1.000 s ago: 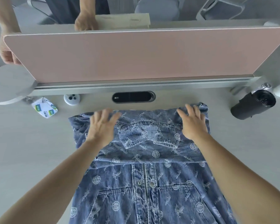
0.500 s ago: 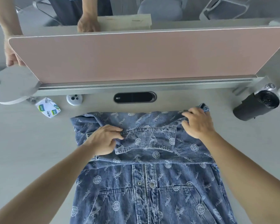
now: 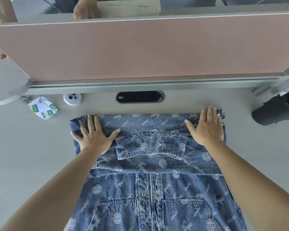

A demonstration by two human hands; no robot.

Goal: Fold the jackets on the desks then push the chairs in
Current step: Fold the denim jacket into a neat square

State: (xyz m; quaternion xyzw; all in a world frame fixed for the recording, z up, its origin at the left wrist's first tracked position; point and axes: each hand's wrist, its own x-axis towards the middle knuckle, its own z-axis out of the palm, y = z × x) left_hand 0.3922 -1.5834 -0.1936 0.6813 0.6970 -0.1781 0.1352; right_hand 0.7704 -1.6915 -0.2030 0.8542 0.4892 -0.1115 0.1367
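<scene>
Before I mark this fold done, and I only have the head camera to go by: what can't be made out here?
All in the head view:
Hem of the denim jacket: cut off by the bottom edge.
Fabric beneath the left hand and right hand: covered by the flat palms.
Most of the person opposite: hidden behind the pink divider.
Far end of the black roll: cut by the right edge.
Print on the packet: too small to read.

- Head view: sole camera, above the desk point(image 3: 32, 155), facing forward and steeply down toward the pink divider point(image 3: 140, 50).
- Range: close; the pink divider spans the upper frame, desk surface just before it.
</scene>
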